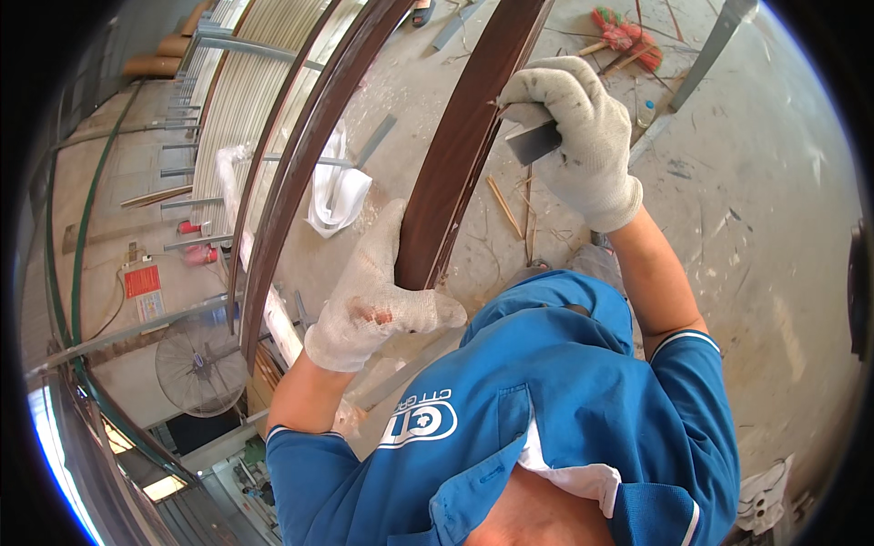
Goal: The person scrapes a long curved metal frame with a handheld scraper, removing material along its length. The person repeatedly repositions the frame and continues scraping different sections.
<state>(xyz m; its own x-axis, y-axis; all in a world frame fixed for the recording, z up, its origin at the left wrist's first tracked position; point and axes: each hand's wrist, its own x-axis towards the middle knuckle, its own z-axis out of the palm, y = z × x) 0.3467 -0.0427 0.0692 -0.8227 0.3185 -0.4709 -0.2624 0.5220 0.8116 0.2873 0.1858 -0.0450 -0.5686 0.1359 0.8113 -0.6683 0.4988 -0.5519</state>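
Observation:
A long dark brown wood-grain plank point(446, 173) runs from my waist up past the top edge. My left hand point(369, 291), in a stained off-white knit glove, grips its near end, the fingers along its left side and the thumb across the end. In a matching glove, my right hand point(583, 132) is closed around a small flat grey rectangular blade point(534, 143), perhaps a scraper. The fingertips are at the plank's right edge, where splintered bits show. My palm hides part of the blade.
More long brown planks point(314, 136) lie on a metal rack at left, by a stack of pale strips point(246, 100). White wrapping point(339, 196), offcuts and a red-green net bag point(628, 41) lie on the concrete floor. A metal post point(715, 55) stands at upper right, a fan point(200, 364) at lower left.

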